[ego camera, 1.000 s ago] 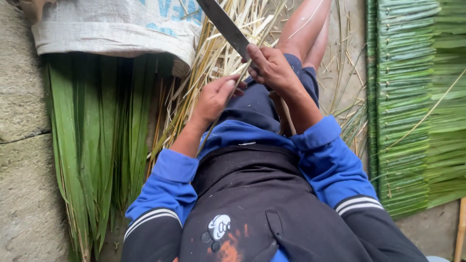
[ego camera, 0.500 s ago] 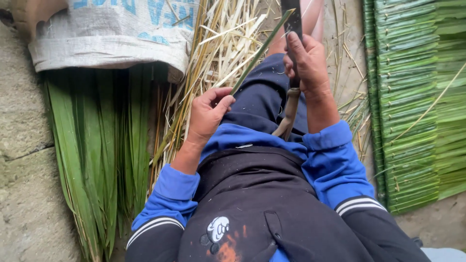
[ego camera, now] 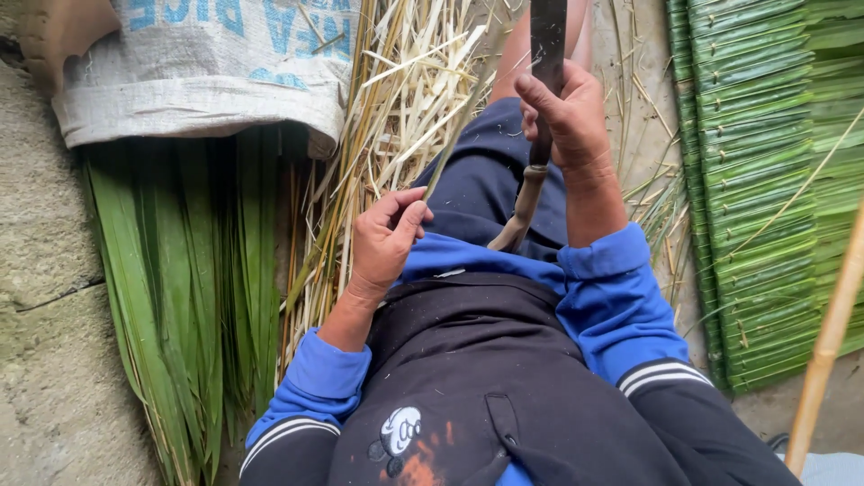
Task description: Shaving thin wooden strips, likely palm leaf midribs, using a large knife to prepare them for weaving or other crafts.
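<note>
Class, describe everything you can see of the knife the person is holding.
The knife has a long, dark, flat metal blade that points away from the person and runs out of the top of the picture. Its handle looks like pale, worn wood, curving back toward the lap. The right hand grips it where blade meets handle. A thin green strip, pinched by the left hand, slants up beside the blade.

- Sack (ego camera: 202, 67): a woven grey-white bag with blue printing, lying folded at the top left, its lower edge over the green leaves (ego camera: 180, 297), beside the straw (ego camera: 396, 117).
</note>
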